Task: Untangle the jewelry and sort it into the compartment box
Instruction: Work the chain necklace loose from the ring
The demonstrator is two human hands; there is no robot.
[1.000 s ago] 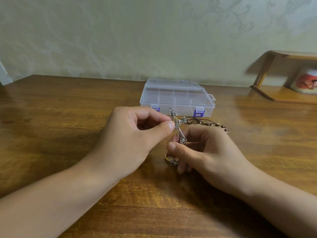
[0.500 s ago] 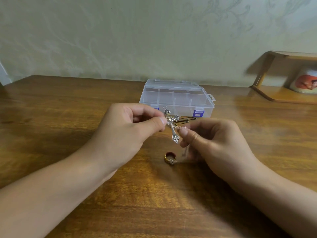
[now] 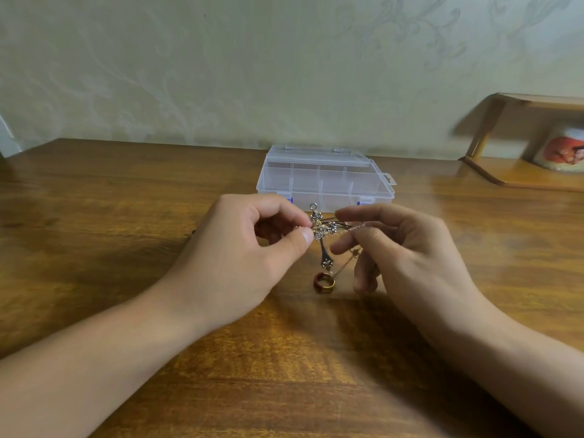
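**Supervisor:** While your hands are raised over the wooden table (image 3: 94,216), report the layout, largest item first.

**Operator guide:** You have the table filling the near and middle field. At the far right, a wooden shelf (image 3: 518,172) stands against the wall with a round printed container (image 3: 565,150) under its top board. At the far centre sits the clear compartment box (image 3: 325,178), lid down, with blue latches on its near edge partly hidden behind your hands.

**Supervisor:** State of each hand?

**Operator guide:** Your left hand (image 3: 240,251) is curled, thumb and forefinger pinching the left arm of the cross pendant (image 3: 322,235), which hangs upright above the table with its loop at the top. Your right hand (image 3: 407,251) is half curled; forefinger and thumb close on the thin chain (image 3: 354,229) running right from the cross's centre. Your lower fingers point down toward the table; contact with the surface cannot be confirmed.

**Supervisor:** Remaining jewelry?

**Operator guide:** You have a ring (image 3: 324,282), gold with a dark red band, on the table between your hands, just below the foot of the cross. A strand of chain slants down from your right hand to it. Dark cords cross behind the pendant; their ends are hidden.
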